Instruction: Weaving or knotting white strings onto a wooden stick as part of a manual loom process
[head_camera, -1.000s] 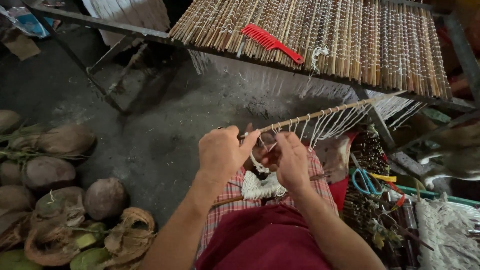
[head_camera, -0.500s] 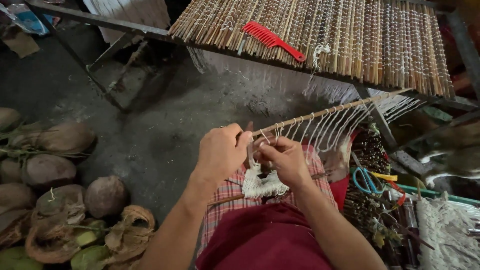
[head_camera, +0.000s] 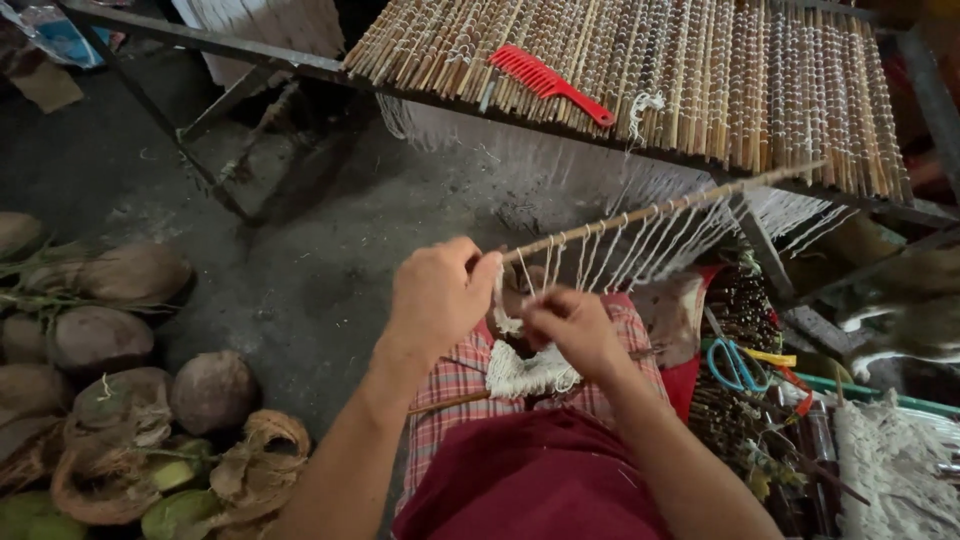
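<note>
We hold a thin stick (head_camera: 660, 208) out in front of us, above our lap. Its long axis runs from our left hand (head_camera: 440, 297) up and away to the right, ending under the edge of the slatted mat (head_camera: 700, 80) on its frame. The left hand is the nearer one to the stick: it is closed around the low near end, thumb and fingers pinched on it. A row of white cords (head_camera: 640, 245) hangs from the stick along its length, knotted over it side by side.

Our right hand (head_camera: 572, 328) sits just below and to the right of the left, nearly touching it, fingers pinched together on the cords nearest that end. Below both hands a bundle of white cord (head_camera: 530, 372) lies on our checked cloth lap.

A red comb (head_camera: 548, 82) rests on the mat, well apart from the hands. On the floor at our left lie coconut husks (head_camera: 130, 330) in a loose heap. At our right, blue-handled scissors (head_camera: 735, 362) lie among a jumble of odds and ends; whether a box or tray holds them we cannot tell. More white fringe (head_camera: 890, 460) is piled at the far right.
</note>
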